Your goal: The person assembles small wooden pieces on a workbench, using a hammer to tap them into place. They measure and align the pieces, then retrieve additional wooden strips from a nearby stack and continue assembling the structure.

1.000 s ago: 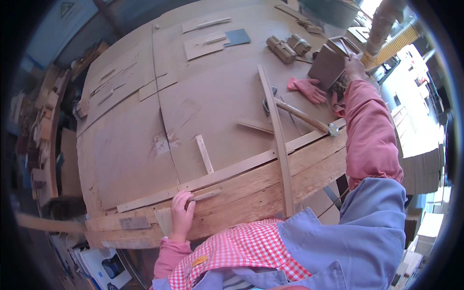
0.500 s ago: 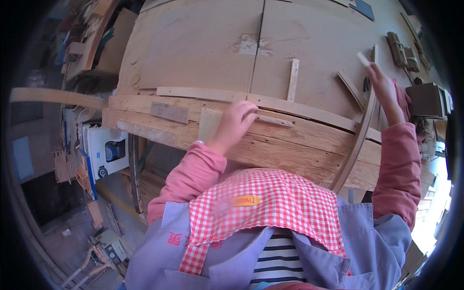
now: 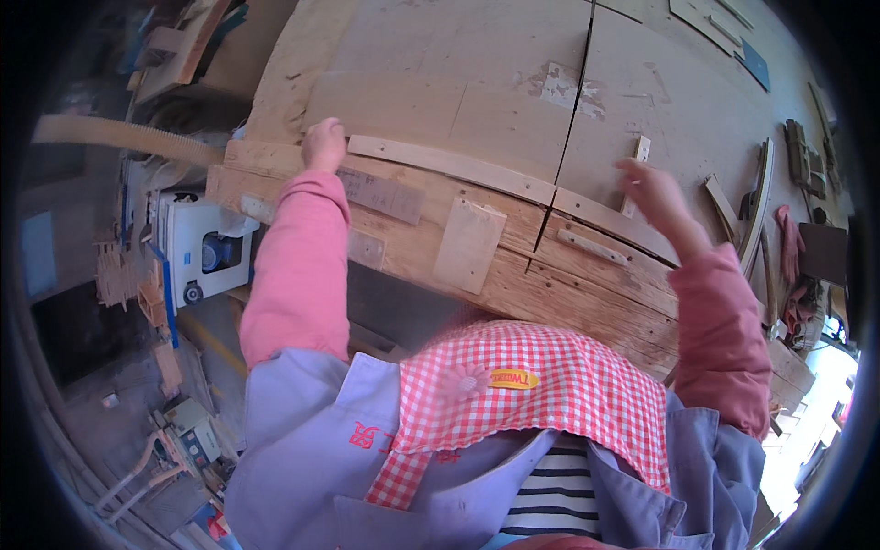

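My left hand is closed at the left end of a long pale wooden strip along the workbench's near edge. What its fingers grip, if anything, is hidden. My right hand hovers over the bench toward the right, beside a short upright-lying wooden strip that it partly covers. Its fingers look loosely bent and apart, slightly blurred, with nothing visible in them. Below the long strip, a greyish board piece and a pale rectangular wood block are on the bench's plank edge.
A dark gap splits the bench top. A small wooden bar lies on the near planks. On the right are a curved wooden piece, bundled sticks and a dark box. A ribbed hose and a white machine stand left.
My left hand has moved left along the edge. My right hand has come inward and left, and the pale piece it held no longer shows. The view has shifted left.
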A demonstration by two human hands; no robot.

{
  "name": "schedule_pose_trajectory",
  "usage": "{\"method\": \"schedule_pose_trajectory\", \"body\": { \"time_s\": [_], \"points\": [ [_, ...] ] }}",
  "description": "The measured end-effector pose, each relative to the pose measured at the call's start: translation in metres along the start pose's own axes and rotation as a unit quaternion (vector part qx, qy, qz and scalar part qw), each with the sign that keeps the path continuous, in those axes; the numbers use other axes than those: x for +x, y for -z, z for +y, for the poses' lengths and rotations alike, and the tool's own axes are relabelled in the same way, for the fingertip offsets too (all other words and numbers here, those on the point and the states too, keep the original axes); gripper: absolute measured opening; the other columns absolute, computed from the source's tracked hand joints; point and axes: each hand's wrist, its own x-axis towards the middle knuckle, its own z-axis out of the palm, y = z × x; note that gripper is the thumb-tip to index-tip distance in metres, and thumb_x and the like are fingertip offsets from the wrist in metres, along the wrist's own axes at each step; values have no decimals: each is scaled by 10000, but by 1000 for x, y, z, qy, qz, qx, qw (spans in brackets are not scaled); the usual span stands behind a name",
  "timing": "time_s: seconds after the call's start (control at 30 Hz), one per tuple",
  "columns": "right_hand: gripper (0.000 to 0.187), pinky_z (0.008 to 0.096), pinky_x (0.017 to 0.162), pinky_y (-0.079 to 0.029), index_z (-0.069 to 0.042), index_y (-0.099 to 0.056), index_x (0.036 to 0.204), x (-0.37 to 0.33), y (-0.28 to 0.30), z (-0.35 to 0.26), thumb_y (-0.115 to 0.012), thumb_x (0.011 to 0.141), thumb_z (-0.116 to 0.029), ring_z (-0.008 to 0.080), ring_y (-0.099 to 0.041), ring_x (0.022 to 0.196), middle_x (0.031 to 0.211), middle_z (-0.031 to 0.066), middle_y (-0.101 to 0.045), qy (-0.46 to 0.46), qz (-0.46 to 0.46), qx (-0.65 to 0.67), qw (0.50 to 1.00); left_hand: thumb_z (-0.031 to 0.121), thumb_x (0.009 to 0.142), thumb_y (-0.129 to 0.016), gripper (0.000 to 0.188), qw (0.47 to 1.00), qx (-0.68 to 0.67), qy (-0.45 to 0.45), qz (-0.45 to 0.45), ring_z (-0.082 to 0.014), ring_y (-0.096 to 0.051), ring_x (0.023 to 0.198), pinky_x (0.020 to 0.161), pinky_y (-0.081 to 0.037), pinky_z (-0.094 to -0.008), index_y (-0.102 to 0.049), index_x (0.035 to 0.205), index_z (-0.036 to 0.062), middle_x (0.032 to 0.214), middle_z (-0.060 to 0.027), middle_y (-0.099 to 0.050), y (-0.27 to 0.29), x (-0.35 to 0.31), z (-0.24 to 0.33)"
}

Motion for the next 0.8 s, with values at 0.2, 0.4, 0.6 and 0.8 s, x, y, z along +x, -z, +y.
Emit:
{"method": "schedule_pose_trajectory", "body": {
  "time_s": [0.2, 0.4, 0.6, 0.8],
  "points": [
    [292, 456, 721, -493, -103, -578, 1070, 38, -41, -90, -515, 887, -321, 339, -643, 823, 866, 162, -670, -39, -48, -98, 993, 284, 848, -463, 410, 995, 67, 64, -28, -370, -551, 1104, 927, -436, -477, -602, 1183, 92, 1199, -179, -588, -18, 59, -65],
    [239, 468, 737, -485, -72, -622, 924, 37, -42, -93, -518, 875, -282, 346, -636, 804, 810, 161, -660, -10, -58, -71, 996, 307, 837, -438, 387, 991, 49, -24, -124, -432, -591, 936, 833, -449, -479, -677, 927, 17, 960, -236, -641, 7, 80, -66],
    [183, 420, 790, -475, -99, -652, 887, 24, -25, -67, -515, 870, -219, 302, -586, 913, 882, 90, -641, 47, -32, -244, 968, 381, 852, -481, 423, 971, -117, 7, -208, -210, -645, 739, 703, -471, -331, -703, 897, 24, 780, -106, -689, 6, 74, -33],
    [122, 383, 792, -461, -115, -646, 840, 7, -18, -49, -535, 853, -164, 263, -558, 942, 897, 48, -619, 75, -27, -277, 957, 400, 855, -500, 432, 965, -116, -29, -235, -182, -640, 725, 695, -472, -324, -699, 872, 17, 752, -87, -687, 2, 58, 1]
  ]
}}
